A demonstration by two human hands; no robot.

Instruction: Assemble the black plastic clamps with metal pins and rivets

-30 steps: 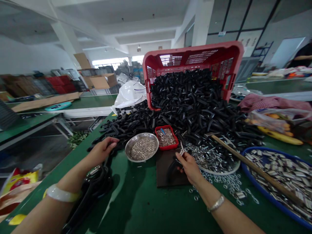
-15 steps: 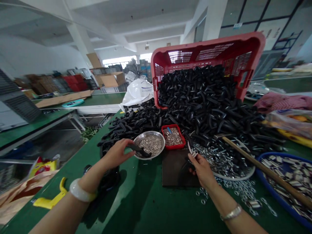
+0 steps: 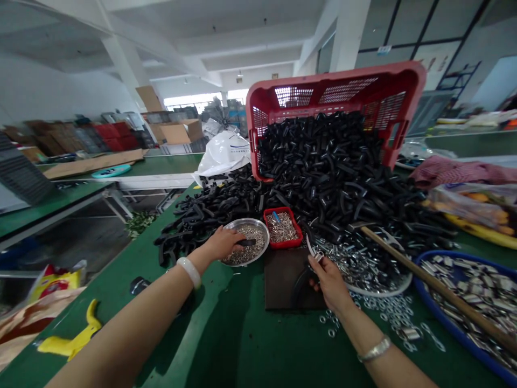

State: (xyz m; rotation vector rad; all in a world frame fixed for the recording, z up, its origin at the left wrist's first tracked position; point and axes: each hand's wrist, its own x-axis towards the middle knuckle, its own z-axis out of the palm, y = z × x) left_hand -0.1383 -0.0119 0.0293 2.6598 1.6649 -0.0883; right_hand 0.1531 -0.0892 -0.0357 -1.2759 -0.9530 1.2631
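At the far left, a yellow plastic object (image 3: 75, 337) lies on a crumpled bag beside a green-topped workbench (image 3: 226, 345). The person's left hand (image 3: 221, 243), with a pale bangle (image 3: 189, 272) on the wrist, reaches over a round steel bowl (image 3: 266, 240) of tiny silver fittings (image 3: 253, 235), its fingers pinching a short black curved piece (image 3: 246, 243) above them. The bowl seems placed there so the fittings sit within easy reach of that hand.

Just beside it is a small red tray (image 3: 283, 227) of silver pins. Behind both, a red perforated plastic crate (image 3: 335, 91) lies tipped on its side, mouth toward the person, apparently so that a large heap of black curved pieces (image 3: 323, 172) can spill forward across the bench.

The hands are well apart. The right hand (image 3: 329, 283), with a silver bracelet (image 3: 374, 349), grips a small silver clip (image 3: 317, 257) above a dark flat board (image 3: 283, 280), which appears to serve as a work surface.

Further right are a white round plate (image 3: 379, 291) of silver parts, a wooden handle (image 3: 428, 275), and a blue oval tray (image 3: 444, 323) of silver clips.
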